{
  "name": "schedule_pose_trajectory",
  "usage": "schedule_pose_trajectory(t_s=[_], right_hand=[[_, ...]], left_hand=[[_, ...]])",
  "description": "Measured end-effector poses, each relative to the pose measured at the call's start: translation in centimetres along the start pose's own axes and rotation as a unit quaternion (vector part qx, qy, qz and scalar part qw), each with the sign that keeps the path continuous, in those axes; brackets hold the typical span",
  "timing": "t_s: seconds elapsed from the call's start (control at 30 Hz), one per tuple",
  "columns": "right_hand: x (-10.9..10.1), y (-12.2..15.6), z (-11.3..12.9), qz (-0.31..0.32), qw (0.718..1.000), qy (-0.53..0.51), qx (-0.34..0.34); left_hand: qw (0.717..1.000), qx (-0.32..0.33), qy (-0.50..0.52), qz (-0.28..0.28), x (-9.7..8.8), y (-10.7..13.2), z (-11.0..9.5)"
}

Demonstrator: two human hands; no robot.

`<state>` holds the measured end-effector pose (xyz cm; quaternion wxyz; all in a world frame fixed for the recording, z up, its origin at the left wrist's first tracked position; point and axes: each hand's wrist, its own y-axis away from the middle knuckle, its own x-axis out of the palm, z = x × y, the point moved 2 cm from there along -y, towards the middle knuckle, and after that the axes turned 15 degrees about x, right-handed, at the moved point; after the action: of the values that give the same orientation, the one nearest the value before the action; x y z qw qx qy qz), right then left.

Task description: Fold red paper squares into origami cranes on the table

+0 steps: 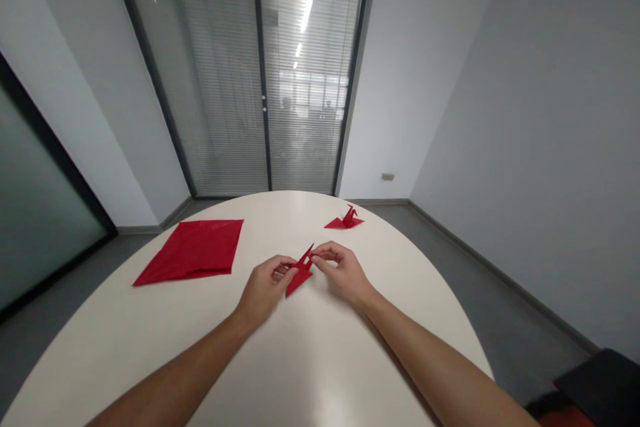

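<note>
Between my two hands is a small red folded paper (299, 279), an origami piece with narrow points sticking up and a broad triangular part toward me. My left hand (266, 285) pinches its left side between thumb and fingers. At its upper right, the thumb and forefinger of my right hand (343, 270) close on one of the narrow points. Beyond my right hand a red origami crane (346, 219) stands on the table with its wings spread. Over on the left lies a stack of flat red paper (193, 248).
The round white table (320, 360) carries all of the paper, and its curved far edge faces a glass door (225, 80) with blinds. A dark chair (603, 387) is at the lower right. Grey walls stand on both sides.
</note>
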<state>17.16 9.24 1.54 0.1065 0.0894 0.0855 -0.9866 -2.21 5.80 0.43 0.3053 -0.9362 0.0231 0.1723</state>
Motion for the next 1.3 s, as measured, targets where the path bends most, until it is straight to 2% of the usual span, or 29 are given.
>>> schedule_pose_trajectory(t_s=[0.13,0.5,0.93,1.3], right_hand=[[0.0,0.2,0.6,-0.032,0.999,0.014,-0.027],[-0.1,0.5,1.0,-0.058,0.995,0.041,-0.066],[0.0,0.6,1.4,-0.022,0.995,0.075,-0.064],[-0.4,0.6,1.3,-0.006,0.993,0.104,-0.063]], left_hand=[[1.000,0.019,-0.010,0.019,0.0,0.0,0.0],[0.995,0.076,-0.032,0.052,-0.2,0.0,-0.6],[0.992,0.106,-0.041,0.055,-0.2,0.2,-0.3],[0.995,0.063,-0.069,0.028,0.0,0.2,0.0]])
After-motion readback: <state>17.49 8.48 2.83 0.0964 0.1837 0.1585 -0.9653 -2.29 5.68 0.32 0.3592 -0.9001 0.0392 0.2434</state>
